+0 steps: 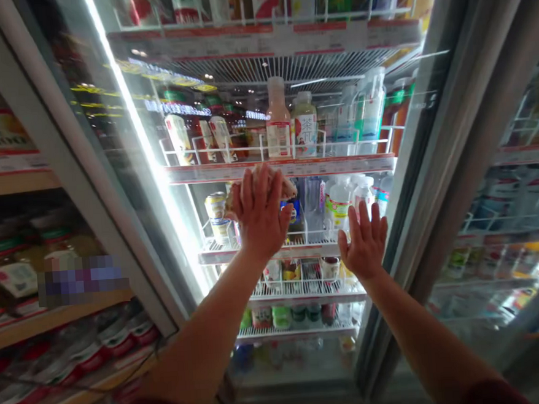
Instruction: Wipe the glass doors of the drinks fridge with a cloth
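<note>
My left hand [260,218] presses a crumpled, pale brownish cloth [288,189] flat against the glass door [245,120] of a drinks fridge. Cloth edges stick out on both sides of the fingers; the palm hides the rest. To the right and a little lower, my right hand [365,244] lies open with nothing in it, its fingers spread toward the same glass. Whether its palm touches the pane I cannot tell. Behind the glass, near my right hand, stand clear bottles [340,198]. A pale can [217,215] stands left of the cloth.
Inside the lit fridge, wire shelves with price strips [276,168] carry bottles and cans. A bright light strip [127,116] runs down the left side. A metal door frame [436,147] edges the right. At left, a wooden rack [19,182] holds jars and packs.
</note>
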Demonstrator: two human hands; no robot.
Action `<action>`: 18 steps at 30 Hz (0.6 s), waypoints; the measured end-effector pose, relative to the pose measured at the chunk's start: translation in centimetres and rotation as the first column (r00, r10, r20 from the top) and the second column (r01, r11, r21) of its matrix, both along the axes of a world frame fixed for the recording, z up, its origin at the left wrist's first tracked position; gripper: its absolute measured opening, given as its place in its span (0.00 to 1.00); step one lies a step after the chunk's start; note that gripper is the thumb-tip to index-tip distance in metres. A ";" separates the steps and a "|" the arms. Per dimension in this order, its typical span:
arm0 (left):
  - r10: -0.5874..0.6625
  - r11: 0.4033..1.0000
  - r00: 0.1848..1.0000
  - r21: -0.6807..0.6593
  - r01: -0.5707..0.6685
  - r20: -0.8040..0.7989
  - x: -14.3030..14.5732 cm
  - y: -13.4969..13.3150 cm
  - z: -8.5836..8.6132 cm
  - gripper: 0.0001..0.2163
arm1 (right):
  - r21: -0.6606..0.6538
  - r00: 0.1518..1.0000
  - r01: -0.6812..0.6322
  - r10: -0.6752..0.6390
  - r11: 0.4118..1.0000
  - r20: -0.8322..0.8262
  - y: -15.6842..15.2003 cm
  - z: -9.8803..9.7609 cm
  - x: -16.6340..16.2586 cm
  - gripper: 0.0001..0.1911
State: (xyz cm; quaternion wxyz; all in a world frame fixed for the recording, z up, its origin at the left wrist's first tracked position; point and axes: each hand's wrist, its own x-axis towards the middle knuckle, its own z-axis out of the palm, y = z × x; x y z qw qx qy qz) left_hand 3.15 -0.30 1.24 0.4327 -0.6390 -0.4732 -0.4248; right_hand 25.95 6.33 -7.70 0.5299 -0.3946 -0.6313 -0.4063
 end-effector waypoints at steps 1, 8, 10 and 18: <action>0.012 1.000 1.000 -0.002 -0.011 0.024 0.0 -0.2 0.3 0.29 | 0.002 1.000 -0.001 0.001 1.000 -0.002 0.0 0.0 0.0 0.39; -0.093 0.995 0.958 -0.066 0.078 -0.272 -0.6 -1.0 -5.7 0.27 | -0.021 1.000 -0.012 0.012 1.000 -0.007 -0.1 0.0 0.0 0.39; -0.050 0.999 0.983 -0.024 0.047 -0.178 -2.7 -0.8 -3.7 0.27 | -0.026 1.000 -0.015 0.015 1.000 -0.011 -0.1 -0.1 0.0 0.39; 0.026 0.999 0.998 0.026 -0.028 0.062 -7.6 -2.1 -6.8 0.28 | -0.007 0.999 -0.033 0.033 0.999 -0.014 -0.2 0.1 -0.1 0.38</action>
